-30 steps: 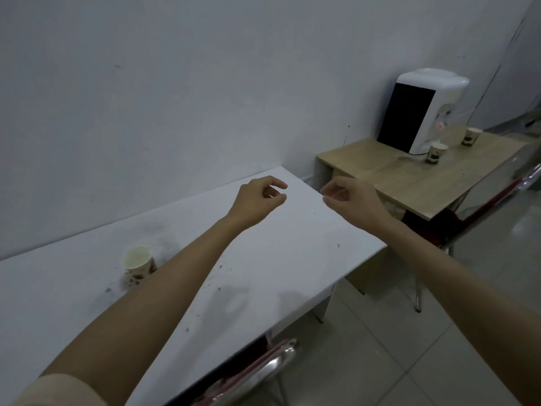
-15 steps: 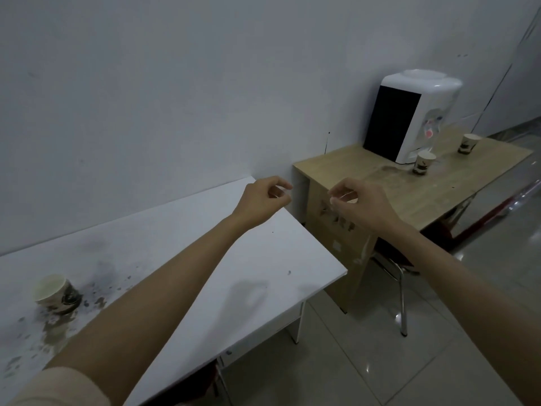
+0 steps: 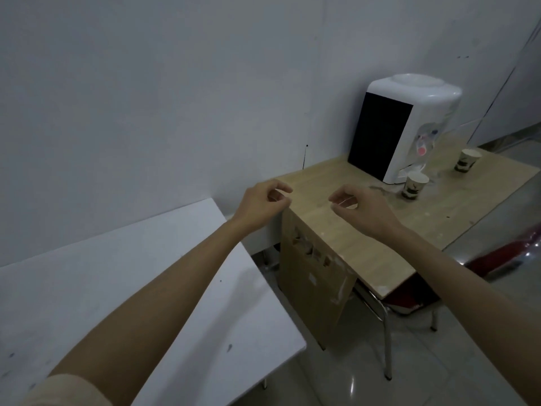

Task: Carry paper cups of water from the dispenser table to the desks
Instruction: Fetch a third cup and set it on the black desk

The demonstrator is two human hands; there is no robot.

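Two patterned paper cups stand on the wooden dispenser table (image 3: 336,230): one cup (image 3: 414,186) right in front of the white water dispenser (image 3: 409,124), the other cup (image 3: 466,161) farther right. My left hand (image 3: 263,203) hovers over the gap between the white desk (image 3: 146,273) and the wooden table, fingers curled loosely, holding nothing. My right hand (image 3: 360,206) hangs over the wooden table's near-left part, fingers curled apart, empty, well short of the nearer cup.
A grey wall runs behind both tables. A red chair (image 3: 409,300) with chrome legs is tucked under the wooden table, and another red chair (image 3: 515,253) sits at the right. Tiled floor lies between me and the tables.
The view has swung right and closer to the dispenser table. The cup on the white desk has left the view. Both hands stay raised and empty.
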